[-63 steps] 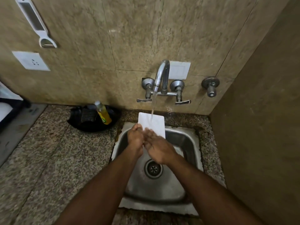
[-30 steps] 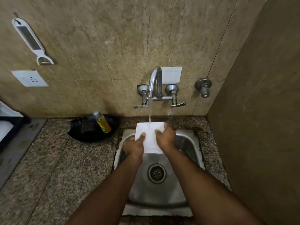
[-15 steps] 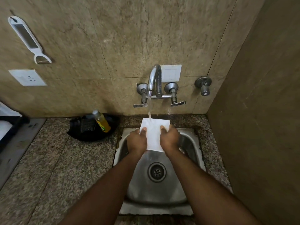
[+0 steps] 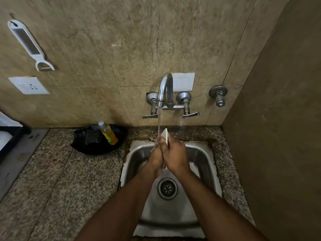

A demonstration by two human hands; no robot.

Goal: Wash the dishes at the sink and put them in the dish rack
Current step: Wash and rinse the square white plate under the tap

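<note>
- White flat board [image 4: 165, 135] held edge-on over the sink [image 4: 202, 154], under the tap [image 4: 165, 87] stream, 12 o'clock of the drain [image 4: 167, 188].
- Left hand [image 4: 155, 158] and right hand [image 4: 175, 157] both clamp it, one per face.
- Looks thin, stiff, light; probably slippery when wet.
- Best gripped by its side edges, thumbs on the face.

Left of the faucet [image 4: 165, 91], a yellow bottle [image 4: 108, 133] leans in a black tray [image 4: 97, 146] on the granite counter [image 4: 52, 185], a white peeler [image 4: 28, 43] hanging above a wall socket [image 4: 28, 85] farther left.
</note>
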